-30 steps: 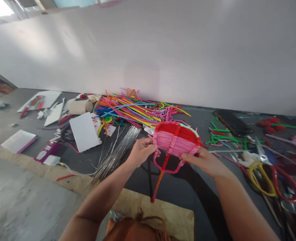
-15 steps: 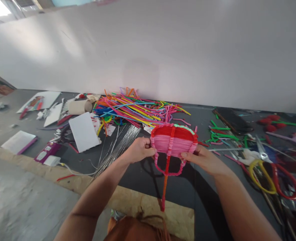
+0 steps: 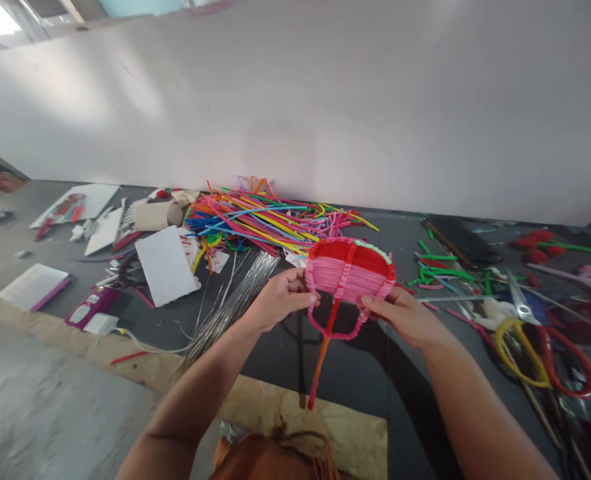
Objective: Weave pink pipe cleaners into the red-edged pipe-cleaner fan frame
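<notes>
Between my hands is a pipe-cleaner craft (image 3: 364,277), a rounded shape wound in pink and red with a pink and mint-green rim. An open pink loop forms its lower part, and a red and orange stem runs down the middle and hangs below. My left hand (image 3: 286,299) pinches the left edge between thumb and fingers. On the opposite edge, my right hand (image 3: 395,312) grips with the thumb on the front face and the fingers behind, partly hidden. The craft is held above the dark table (image 3: 345,373), tilted slightly.
A heap of colourful pipe cleaners (image 3: 260,217) lies behind the craft, with thin metal wires (image 3: 235,307) in front of it. Scissors (image 3: 523,313) with yellow and red handles lie right, near green pipe-cleaner pieces (image 3: 440,267). A white card (image 3: 165,267) and purple device (image 3: 93,305) lie left.
The craft has tilted a little, its stem's lower end swinging left and slightly up. Both hands keep their hold on its edges.
</notes>
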Motion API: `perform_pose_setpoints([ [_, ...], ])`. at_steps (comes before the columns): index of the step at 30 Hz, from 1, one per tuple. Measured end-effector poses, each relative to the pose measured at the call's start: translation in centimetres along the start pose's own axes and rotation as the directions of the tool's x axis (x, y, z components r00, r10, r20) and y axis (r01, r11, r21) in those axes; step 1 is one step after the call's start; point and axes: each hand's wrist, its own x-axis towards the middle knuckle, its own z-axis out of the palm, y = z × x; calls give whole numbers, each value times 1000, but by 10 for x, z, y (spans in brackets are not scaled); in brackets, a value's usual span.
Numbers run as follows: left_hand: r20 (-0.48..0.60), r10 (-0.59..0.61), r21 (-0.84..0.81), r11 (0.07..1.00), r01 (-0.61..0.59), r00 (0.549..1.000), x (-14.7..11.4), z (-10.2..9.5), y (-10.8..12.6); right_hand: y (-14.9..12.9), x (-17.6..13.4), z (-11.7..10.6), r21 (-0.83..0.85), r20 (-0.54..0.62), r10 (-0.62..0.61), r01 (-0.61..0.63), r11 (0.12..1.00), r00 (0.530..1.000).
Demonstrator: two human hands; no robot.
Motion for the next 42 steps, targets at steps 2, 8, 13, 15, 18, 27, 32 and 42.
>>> perform_pose_setpoints([
  [2, -18, 9, 36, 999, -9, 1000, -1, 1, -3, 2, 0, -4, -33, 45, -7, 8, 999, 999],
  [8, 44, -94, 159, 984, 86, 995, -2, 4, -25, 1, 0, -31, -399, -336, -240, 94, 912, 911],
  [13, 18, -126, 540, 836, 97, 992, -6, 2, -46, -1, -8, 8, -883, -30, -612, 266, 387, 791],
  [15, -7, -50, 712, 701, 40, 999, -8, 3, -47, 7, -10, 32, -882, 219, -541, 402, 246, 812],
  [18, -29, 10, 877, 479, 21, 1000, -12, 8, -42, 22, -9, 52, -891, 345, -427, 435, 131, 836],
  [27, -105, -16, 971, 216, 106, 994, -16, 23, -40, 37, 1, 44, -885, 418, -336, 462, 61, 844],
  [32, -124, -39, 978, 166, 129, 992, -13, 25, -43, 38, 2, 46, -890, 409, -333, 453, 62, 850],
  [42, -110, -11, 972, 208, 110, 994, -14, 22, -47, 37, 8, 38, -863, 458, -299, 500, 78, 837],
])
